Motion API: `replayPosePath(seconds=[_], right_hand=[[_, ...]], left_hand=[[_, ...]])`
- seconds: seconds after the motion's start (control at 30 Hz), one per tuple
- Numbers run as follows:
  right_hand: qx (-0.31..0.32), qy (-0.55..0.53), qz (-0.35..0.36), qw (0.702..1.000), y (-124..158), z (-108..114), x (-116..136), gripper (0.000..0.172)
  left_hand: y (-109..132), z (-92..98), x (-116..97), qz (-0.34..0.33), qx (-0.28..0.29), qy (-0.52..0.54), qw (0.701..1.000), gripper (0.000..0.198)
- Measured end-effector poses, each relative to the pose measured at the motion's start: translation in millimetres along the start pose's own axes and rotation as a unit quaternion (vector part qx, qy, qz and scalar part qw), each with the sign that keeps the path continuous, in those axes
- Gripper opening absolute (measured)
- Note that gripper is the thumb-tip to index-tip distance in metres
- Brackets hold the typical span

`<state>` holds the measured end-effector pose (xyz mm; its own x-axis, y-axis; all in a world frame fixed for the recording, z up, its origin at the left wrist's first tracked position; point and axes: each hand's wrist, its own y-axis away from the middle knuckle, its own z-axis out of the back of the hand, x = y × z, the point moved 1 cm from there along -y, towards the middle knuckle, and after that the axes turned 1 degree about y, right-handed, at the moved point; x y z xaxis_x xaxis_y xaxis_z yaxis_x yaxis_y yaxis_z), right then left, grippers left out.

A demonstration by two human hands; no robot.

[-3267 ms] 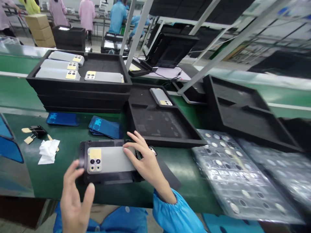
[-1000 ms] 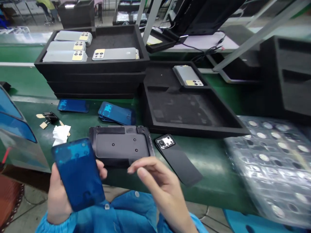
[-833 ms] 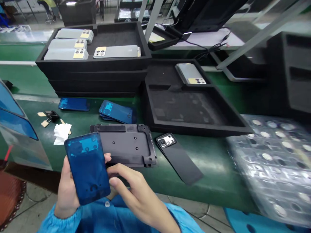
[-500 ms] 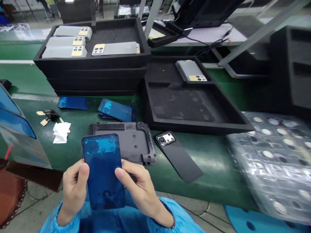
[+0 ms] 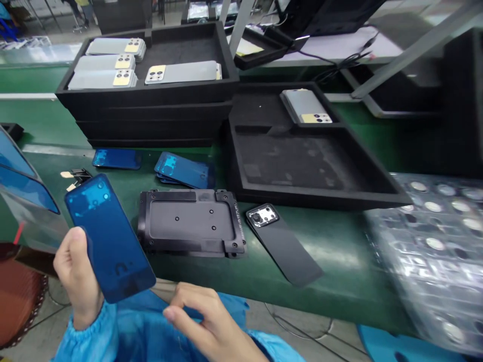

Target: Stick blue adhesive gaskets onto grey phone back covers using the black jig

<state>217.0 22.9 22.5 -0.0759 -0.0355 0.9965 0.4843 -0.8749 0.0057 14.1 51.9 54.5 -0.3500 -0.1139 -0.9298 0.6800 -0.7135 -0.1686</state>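
My left hand (image 5: 77, 274) grips a phone back cover (image 5: 109, 236) by its lower left edge, its blue-filmed side facing me, tilted to the left in front of the table edge. My right hand (image 5: 204, 322) hovers low beside it, off the cover, fingers curled, thumb and forefinger pinched together; I cannot make out anything in them. Behind them a black metal fixture (image 5: 190, 222) lies empty on the green table (image 5: 332, 261). A black back cover (image 5: 283, 241) with a camera cut-out lies to its right.
A stack of black foam trays (image 5: 147, 118) holding several silver phones stands at the back. A shallow black tray (image 5: 302, 166) with one silver phone (image 5: 307, 106) lies right of it. Blue-filmed covers (image 5: 181, 170) lie behind the fixture. Clear blister sheets (image 5: 430, 246) of small round parts cover the right side.
Half a second ago both hands held the blue-filmed cover upright in front of the fixture. Now my right hand has let go and dropped low, and my left hand has swung the cover left.
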Motion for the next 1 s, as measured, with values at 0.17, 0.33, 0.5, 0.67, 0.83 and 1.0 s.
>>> replayPosePath(seconds=[0.17,0.33,0.5,0.67,0.83,1.0], right_hand=[[-0.043,-0.097,-0.029,0.994,-7.2,-0.8,0.5,0.047],[-0.047,-0.135,-0.056,0.988,-14.1,-4.7,-3.1,0.048],[-0.051,-0.125,-0.078,0.988,-13.9,-7.4,-10.5,0.041],[-0.047,-0.112,-0.076,0.990,-13.5,-6.4,-7.8,0.035],[-0.059,-0.089,-0.032,0.994,-11.0,-2.1,-2.5,0.032],[-0.074,-0.090,-0.034,0.993,-9.8,-0.7,-3.6,0.037]], left_hand=[[-6.0,-1.6,-2.0,0.016,0.064,-0.013,0.998,0.046],[-2.0,-4.5,0.2,-0.002,0.112,-0.064,0.992,0.046],[-3.5,-5.9,0.0,-0.026,0.140,-0.096,0.985,0.048],[-2.4,-3.7,-5.1,-0.015,0.155,-0.099,0.983,0.046],[-1.5,-2.3,-6.3,-0.021,0.165,-0.096,0.981,0.047],[-2.4,-1.5,-1.9,-0.022,0.152,-0.081,0.985,0.046]])
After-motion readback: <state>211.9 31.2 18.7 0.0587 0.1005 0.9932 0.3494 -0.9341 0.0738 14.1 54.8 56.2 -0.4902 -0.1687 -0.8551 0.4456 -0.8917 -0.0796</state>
